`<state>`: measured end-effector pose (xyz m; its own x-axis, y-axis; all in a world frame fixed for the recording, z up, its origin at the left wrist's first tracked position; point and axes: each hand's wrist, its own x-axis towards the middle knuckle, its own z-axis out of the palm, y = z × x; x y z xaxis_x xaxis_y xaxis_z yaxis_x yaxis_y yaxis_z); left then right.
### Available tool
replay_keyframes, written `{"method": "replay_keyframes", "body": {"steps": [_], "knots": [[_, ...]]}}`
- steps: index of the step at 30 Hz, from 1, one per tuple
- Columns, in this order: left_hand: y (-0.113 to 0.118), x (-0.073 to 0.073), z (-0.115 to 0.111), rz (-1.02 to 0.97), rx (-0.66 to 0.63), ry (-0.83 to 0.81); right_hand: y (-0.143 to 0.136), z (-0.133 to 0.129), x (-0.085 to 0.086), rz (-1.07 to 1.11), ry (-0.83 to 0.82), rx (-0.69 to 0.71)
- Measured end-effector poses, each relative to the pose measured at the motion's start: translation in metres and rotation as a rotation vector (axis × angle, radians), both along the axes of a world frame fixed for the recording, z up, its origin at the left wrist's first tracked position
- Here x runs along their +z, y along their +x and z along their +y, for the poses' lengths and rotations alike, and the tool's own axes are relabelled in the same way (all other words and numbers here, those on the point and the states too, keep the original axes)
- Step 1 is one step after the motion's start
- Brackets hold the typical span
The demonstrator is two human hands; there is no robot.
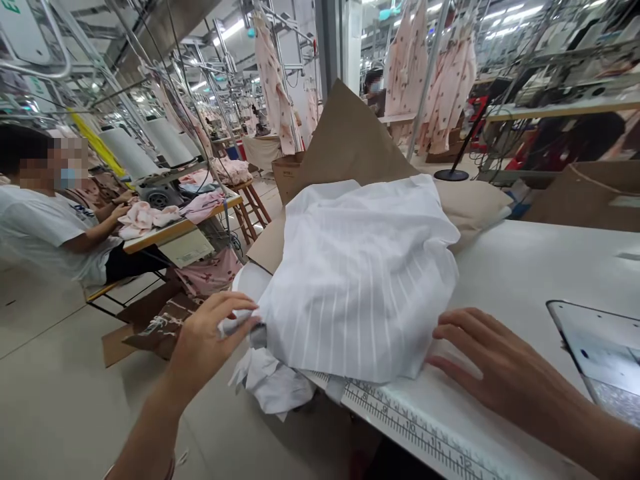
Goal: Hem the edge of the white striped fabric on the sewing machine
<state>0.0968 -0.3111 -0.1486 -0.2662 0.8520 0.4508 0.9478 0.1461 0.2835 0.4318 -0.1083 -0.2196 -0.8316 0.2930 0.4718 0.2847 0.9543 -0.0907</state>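
White cloth (360, 280) hides part of the ruler (410, 427); the metal plate (610, 353) is cut off at right.

"What's that lying over there?"

"A white cloth (360, 280), with pale stripes running down its near part."

"Flat?"

"Not quite. It's spread wide but rumpled, soft folds across the far half, the near half smoother."

"Lying on what?"

"The white surface (525, 287), with its far edge against a brown sheet (350, 147) and its near edge beside the ruler (420, 430)."

"And the sides?"

"The left fingers (243, 305) pinch the left edge; the wavy right edge meets the right fingers (457, 319). Some crumpled white fabric (275, 383) hangs below the left corner, but I can't tell whether it's the same piece."
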Motion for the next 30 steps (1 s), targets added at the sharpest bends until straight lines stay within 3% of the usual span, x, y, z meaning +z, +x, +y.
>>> {"method": "replay_keyframes", "body": {"steps": [4,11,15,18,23,26,30], "knots": [[0.002,-0.002,0.000,0.098,-0.219,-0.081,-0.010,-0.008,-0.004,-0.031,0.013,0.031],[0.000,0.007,-0.003,0.121,-0.172,-0.064,-0.013,-0.002,-0.019,0.025,0.154,0.121],[0.006,0.004,-0.004,0.092,-0.252,-0.172,-0.014,0.002,-0.024,0.099,0.174,0.121],[0.018,-0.009,0.003,0.115,-0.348,-0.245,-0.019,0.001,-0.015,0.145,0.033,0.085],[0.029,-0.024,0.025,0.203,-0.428,-0.236,-0.028,0.006,0.018,0.219,-0.362,-0.028],[0.021,-0.007,0.044,0.113,-0.356,-0.126,-0.034,0.018,0.039,0.202,-0.403,-0.049],[0.005,0.043,0.075,0.038,-0.131,0.026,-0.048,0.039,0.067,0.254,-0.137,-0.090]]}}
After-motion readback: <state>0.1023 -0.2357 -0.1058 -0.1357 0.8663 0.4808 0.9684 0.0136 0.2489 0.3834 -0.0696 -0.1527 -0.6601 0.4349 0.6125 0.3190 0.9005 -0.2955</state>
